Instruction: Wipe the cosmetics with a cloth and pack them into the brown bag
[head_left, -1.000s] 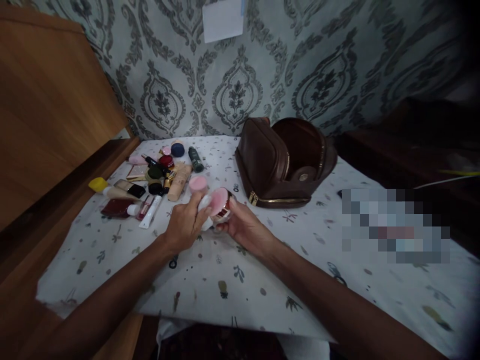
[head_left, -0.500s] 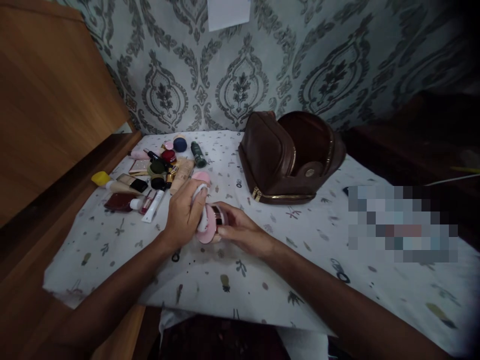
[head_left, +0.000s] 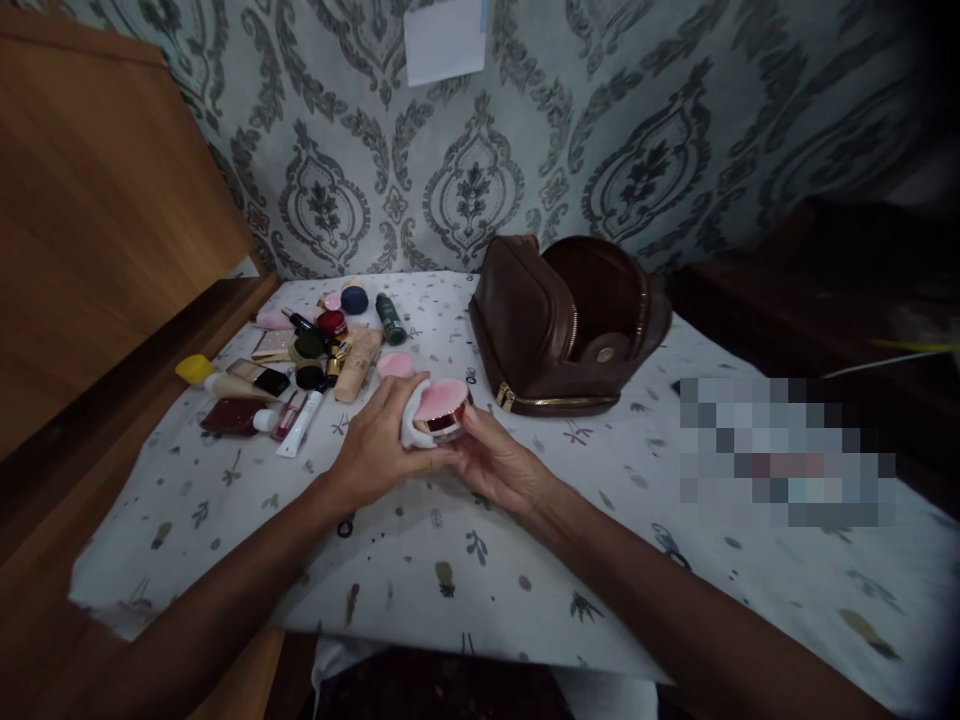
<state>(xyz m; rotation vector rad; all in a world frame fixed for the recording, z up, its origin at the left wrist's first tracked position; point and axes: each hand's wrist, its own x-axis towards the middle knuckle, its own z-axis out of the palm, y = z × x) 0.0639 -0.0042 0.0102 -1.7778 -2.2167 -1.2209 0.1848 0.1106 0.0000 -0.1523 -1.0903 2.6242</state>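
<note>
Between my two hands is a round jar (head_left: 444, 405) with a pink top and a shiny copper-coloured band, tilted, its top facing up. My right hand (head_left: 501, 458) grips its right side, thumb near the band. In my left hand (head_left: 382, 440) a white cloth (head_left: 414, 415) is closed against the jar's left side. Just beyond my left fingers a flat pink disc (head_left: 395, 365) lies on the table. Left of it are a beige tube (head_left: 358, 365) and a white tube (head_left: 301, 425). My fingers partly hide the jar's lower part.
A brown zipped bag (head_left: 570, 330) stands open at the back right. Several cosmetics, including a dark red bottle (head_left: 232, 416), a green bottle (head_left: 390, 318) and a navy jar (head_left: 354, 298), lie at the left. A wooden panel (head_left: 112, 190) borders the left side; a blurred-out item (head_left: 787, 450) lies at the right.
The jar has turned from standing on its side to having its pink top upward. The cloth has moved from the pink face to the jar's left rim. The whole view has shifted slightly.
</note>
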